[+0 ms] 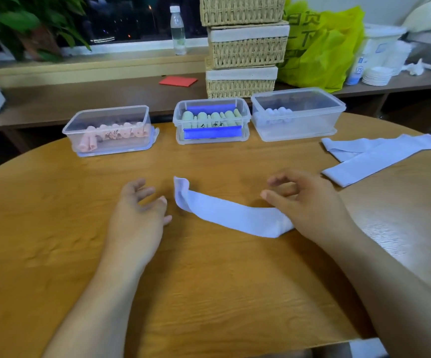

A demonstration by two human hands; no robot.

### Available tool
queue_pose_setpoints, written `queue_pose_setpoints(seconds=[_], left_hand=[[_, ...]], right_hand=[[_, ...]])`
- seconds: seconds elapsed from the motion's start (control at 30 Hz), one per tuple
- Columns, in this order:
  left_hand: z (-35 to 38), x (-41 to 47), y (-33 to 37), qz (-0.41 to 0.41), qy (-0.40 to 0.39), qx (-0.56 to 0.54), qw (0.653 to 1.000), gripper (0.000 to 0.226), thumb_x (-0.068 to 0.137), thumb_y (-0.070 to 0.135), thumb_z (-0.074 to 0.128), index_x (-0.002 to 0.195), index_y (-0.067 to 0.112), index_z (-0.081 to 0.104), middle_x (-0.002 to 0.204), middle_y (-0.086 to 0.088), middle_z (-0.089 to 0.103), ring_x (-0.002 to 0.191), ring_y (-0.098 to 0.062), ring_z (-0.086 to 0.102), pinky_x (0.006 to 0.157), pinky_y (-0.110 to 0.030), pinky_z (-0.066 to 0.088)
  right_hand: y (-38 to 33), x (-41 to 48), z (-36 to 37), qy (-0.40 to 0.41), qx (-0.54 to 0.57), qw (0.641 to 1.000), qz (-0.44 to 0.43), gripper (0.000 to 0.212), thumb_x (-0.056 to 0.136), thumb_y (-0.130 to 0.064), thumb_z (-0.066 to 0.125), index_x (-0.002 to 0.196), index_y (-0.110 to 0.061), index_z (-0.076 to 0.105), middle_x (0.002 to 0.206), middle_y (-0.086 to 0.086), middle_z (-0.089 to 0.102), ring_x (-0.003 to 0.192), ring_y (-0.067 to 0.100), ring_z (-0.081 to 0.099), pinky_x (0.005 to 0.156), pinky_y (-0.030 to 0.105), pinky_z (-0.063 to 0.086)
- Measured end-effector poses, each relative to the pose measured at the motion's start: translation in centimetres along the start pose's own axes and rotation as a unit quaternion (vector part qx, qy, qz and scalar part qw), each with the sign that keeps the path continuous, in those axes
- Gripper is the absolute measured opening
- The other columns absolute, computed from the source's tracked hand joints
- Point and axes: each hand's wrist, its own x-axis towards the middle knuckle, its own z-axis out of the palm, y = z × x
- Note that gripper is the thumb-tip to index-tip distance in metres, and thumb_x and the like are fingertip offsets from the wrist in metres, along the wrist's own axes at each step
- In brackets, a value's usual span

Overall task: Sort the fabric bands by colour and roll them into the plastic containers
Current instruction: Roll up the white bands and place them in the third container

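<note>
The pale blue band (pixel 232 215) I am working on lies flat on the wooden table (pixel 209 293), stretched out between my two hands, its left end curled up off the surface. My left hand (pixel 136 215) sits just beside that curled end, not touching it, fingers spread and relaxed, holding nothing. My right hand (pixel 310 202) is over the band's other end, which disappears beneath the heel of the palm; its fingers are loosely bent with nothing pinched between them.

To the right, two more pale blue bands (pixel 379 156) lie overlapping on the table.

Along the far edge stand three clear plastic boxes. The left box (pixel 145 120) holds pink rolls (pixel 116 133), the middle box (pixel 246 115) green rolls (pixel 209 118), and the right box (pixel 312 127) pale blue rolls (pixel 277 116).

Behind them a shelf carries stacked wicker baskets (pixel 245 52), a yellow-green plastic bag (pixel 322 47), a water bottle (pixel 178 29) and a red card (pixel 178 81).
</note>
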Motion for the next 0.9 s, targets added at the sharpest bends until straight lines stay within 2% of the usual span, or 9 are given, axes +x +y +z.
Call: queue_pose_setpoints(seconds=[0.1, 0.2, 0.33, 0.5, 0.57, 0.63, 0.73, 0.8, 0.9], left_hand=[[0.1, -0.6, -0.2, 0.062, -0.02, 0.096, 0.993, 0.038, 0.102, 0.015, 0.064, 0.132, 0.035, 0.054, 0.127, 0.018, 0.065, 0.103, -0.001, 0.07, 0.08, -0.034, 0.058], [0.8, -2.2, -0.1, 0.131, -0.043, 0.206, 0.969, 0.025, 0.098, 0.021, 0.067, 0.115, 0.038, 0.06, 0.106, 0.017, 0.07, 0.089, 0.001, 0.067, 0.073, -0.027, 0.05], [1.4, -3.3, 0.0, 0.158, -0.089, 0.29, 0.94, 0.011, 0.097, 0.027, 0.067, 0.1, 0.036, 0.062, 0.092, 0.016, 0.068, 0.084, -0.001, 0.063, 0.068, -0.021, 0.045], [1.8, -3.4, -0.2, 0.206, -0.143, 0.372, 0.894, 0.007, 0.096, 0.04, 0.066, 0.089, 0.038, 0.065, 0.094, 0.021, 0.064, 0.104, -0.001, 0.052, 0.088, -0.034, 0.05], [2.0, -3.4, -0.2, 0.225, -0.152, 0.408, 0.872, 0.009, 0.097, 0.048, 0.061, 0.097, 0.041, 0.066, 0.105, 0.025, 0.062, 0.112, -0.002, 0.05, 0.098, -0.038, 0.047], [2.3, -3.4, -0.2, 0.225, -0.17, 0.461, 0.842, 0.028, 0.099, 0.057, 0.051, 0.121, 0.043, 0.064, 0.129, 0.027, 0.057, 0.131, -0.005, 0.045, 0.111, -0.038, 0.04], [2.7, -3.1, -0.3, 0.178, -0.199, 0.52, 0.811, 0.059, 0.104, 0.065, 0.034, 0.16, 0.044, 0.034, 0.168, 0.026, 0.024, 0.159, -0.008, 0.014, 0.128, -0.038, 0.017], [2.7, -2.9, -0.4, 0.165, -0.199, 0.521, 0.813, 0.064, 0.105, 0.065, 0.033, 0.164, 0.041, 0.027, 0.173, 0.022, 0.015, 0.161, -0.009, 0.007, 0.13, -0.038, 0.011], [2.5, -3.0, -0.4, 0.178, -0.194, 0.509, 0.82, 0.061, 0.105, 0.061, 0.037, 0.162, 0.04, 0.032, 0.172, 0.019, 0.021, 0.16, -0.009, 0.01, 0.13, -0.037, 0.011]], right_hand=[[0.6, -0.1, -0.2, 0.057, -0.065, 0.996, -0.019, 0.01, 0.098, -0.045, 0.071, 0.101, -0.036, 0.071, 0.092, -0.019, 0.071, 0.091, -0.011, 0.062, 0.066, 0.008, 0.04], [0.9, -0.6, -1.2, 0.054, -0.065, 0.996, -0.01, 0.018, 0.099, -0.054, 0.065, 0.097, -0.038, 0.07, 0.088, -0.02, 0.072, 0.088, -0.009, 0.063, 0.064, 0.02, 0.043], [1.8, -0.7, -1.9, 0.057, -0.087, 0.995, 0.002, 0.024, 0.094, -0.063, 0.067, 0.095, -0.039, 0.069, 0.082, -0.021, 0.072, 0.083, -0.007, 0.063, 0.06, 0.023, 0.042], [2.1, -0.7, -2.2, 0.049, -0.133, 0.99, 0.024, 0.021, 0.094, -0.062, 0.067, 0.099, -0.042, 0.066, 0.088, -0.026, 0.07, 0.078, -0.008, 0.062, 0.058, 0.025, 0.044], [1.9, -0.9, -2.1, 0.045, -0.177, 0.983, 0.018, 0.013, 0.096, -0.055, 0.066, 0.097, -0.042, 0.067, 0.087, -0.028, 0.067, 0.077, -0.009, 0.059, 0.059, 0.025, 0.043], [1.9, -1.1, -2.0, 0.028, -0.185, 0.982, 0.016, 0.007, 0.095, -0.047, 0.067, 0.091, -0.042, 0.069, 0.083, -0.028, 0.065, 0.079, -0.008, 0.059, 0.061, 0.024, 0.045], [1.9, -1.4, -1.9, -0.009, -0.126, 0.992, 0.009, 0.01, 0.094, -0.043, 0.069, 0.084, -0.042, 0.07, 0.081, -0.027, 0.068, 0.076, -0.003, 0.064, 0.066, 0.031, 0.053], [1.6, -1.9, -1.7, -0.061, -0.066, 0.996, -0.008, 0.011, 0.095, -0.039, 0.069, 0.085, -0.039, 0.073, 0.077, -0.018, 0.072, 0.069, 0.004, 0.066, 0.07, 0.037, 0.056], [1.3, -2.9, -1.5, -0.116, -0.039, 0.992, -0.042, 0.005, 0.095, -0.037, 0.071, 0.092, -0.038, 0.075, 0.079, -0.014, 0.072, 0.066, 0.009, 0.063, 0.07, 0.04, 0.057]])
